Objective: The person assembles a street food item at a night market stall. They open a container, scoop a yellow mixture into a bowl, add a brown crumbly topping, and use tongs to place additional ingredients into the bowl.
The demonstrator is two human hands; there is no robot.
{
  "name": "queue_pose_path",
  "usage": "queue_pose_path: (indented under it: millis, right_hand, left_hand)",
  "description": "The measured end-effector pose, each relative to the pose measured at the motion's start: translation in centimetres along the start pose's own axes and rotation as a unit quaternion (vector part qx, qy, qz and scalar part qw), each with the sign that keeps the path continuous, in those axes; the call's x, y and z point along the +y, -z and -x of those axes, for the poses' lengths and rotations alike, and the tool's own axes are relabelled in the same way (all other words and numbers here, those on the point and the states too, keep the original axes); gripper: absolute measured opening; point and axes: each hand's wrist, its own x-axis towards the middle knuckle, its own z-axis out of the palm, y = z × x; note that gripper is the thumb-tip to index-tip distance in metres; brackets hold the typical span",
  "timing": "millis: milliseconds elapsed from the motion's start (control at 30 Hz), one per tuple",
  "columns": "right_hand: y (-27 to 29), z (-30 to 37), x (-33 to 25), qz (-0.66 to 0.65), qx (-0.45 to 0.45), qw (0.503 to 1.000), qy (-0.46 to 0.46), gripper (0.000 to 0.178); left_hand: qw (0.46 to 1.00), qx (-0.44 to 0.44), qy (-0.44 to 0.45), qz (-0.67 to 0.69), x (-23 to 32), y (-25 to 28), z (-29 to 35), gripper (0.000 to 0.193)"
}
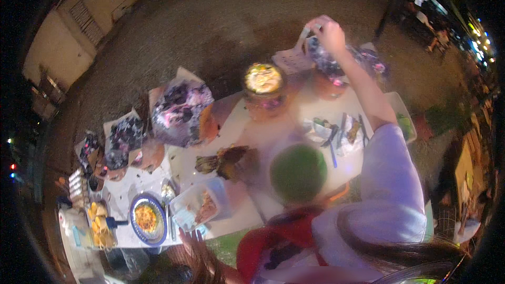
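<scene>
1. Item in hand: a foil-wrapped bundle [329, 60], dark and glossy with purple glints, sits on an orange clay pot [330, 85] at the far right of the worktop [273, 131], just beside a larger open pot with yellow filling [263, 80].
2. Right hand [327, 32]: stretched far forward at full arm's reach, fingers closed in a pinch on a light scrap or flap at the bundle's top. Exactly what is pinched is too blurred to tell.
3. Left hand [193, 243]: low at the near edge, fingers spread open, holding nothing; it lies just by a clear plastic container [197, 209] and near a blue-rimmed plate of food [148, 219].
4. Risk, judged: the reach is long and passes over a tray of utensils and greens [336, 134]. A sleeve or forearm dropping could sweep these off.
5. Risk, judged: pulling upward on the wrap could tip the pot beneath, which stands close to the far edge.
6. Risk, judged: the open pot alongside could be knocked by the wrist.
7. Surroundings: further wrapped bundles [181, 110] stand at left; a green round object [298, 172] sits close below the camera. Lighting is poor; detail is limited.
</scene>
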Motion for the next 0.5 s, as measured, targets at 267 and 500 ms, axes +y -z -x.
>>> queue_pose_path:
  millis: [267, 500]
  right_hand:
    - [11.4, -3.3, 8.0, 0.05, 0.122, 0.989, -0.063, 0.027]
    - [7.1, 0.0, 3.0, -0.176, 0.024, 0.984, -0.026, 0.021]
  left_hand:
    - [0.997, -0.002, -0.077, 0.022, -4.9, 2.3, -1.6, 0.062]
    - [0.971, -0.099, -0.071, 0.205, -6.6, 3.1, 0.6, 0.061]
